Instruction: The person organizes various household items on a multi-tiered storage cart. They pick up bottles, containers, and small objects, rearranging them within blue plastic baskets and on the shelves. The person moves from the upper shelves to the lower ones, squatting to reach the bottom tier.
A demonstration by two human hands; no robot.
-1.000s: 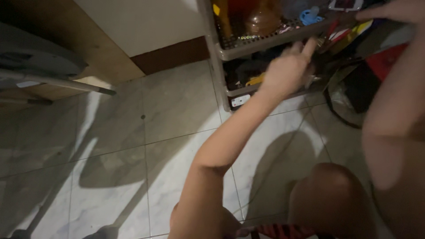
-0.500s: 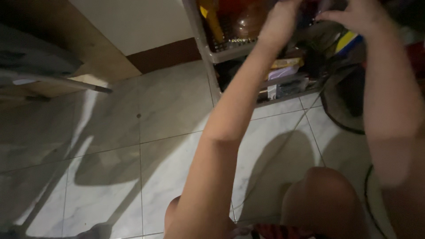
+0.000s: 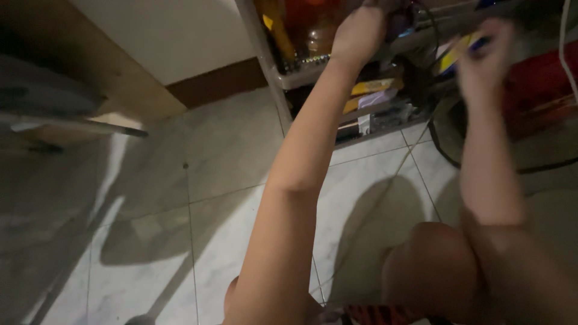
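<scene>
My left hand [image 3: 360,31] reaches up into the top tier of a grey plastic rack [image 3: 289,77]. Its fingers are curled beside a dark item [image 3: 398,23] on that tier; the grip itself is hidden. My right hand [image 3: 481,63] is blurred to the right of the rack, with its fingertips at a yellow and blue flat item [image 3: 459,49]. Whether it holds that item is unclear. An amber bottle [image 3: 316,36] stands on the top tier to the left of my left hand. Yellow and pale packets [image 3: 373,90] lie on the tier below.
A red object [image 3: 536,78] and a dark round frame [image 3: 448,147] sit to the right of the rack. A white cable [image 3: 566,48] hangs at the far right. A wooden board [image 3: 108,78] and a grey metal-legged thing [image 3: 54,114] are at the left. My knee [image 3: 433,259] is over the tiled floor [image 3: 211,156].
My left hand rose from the rack's lower tier to its top tier. My right hand came down and to the right from the top tier. The view shifted slightly.
</scene>
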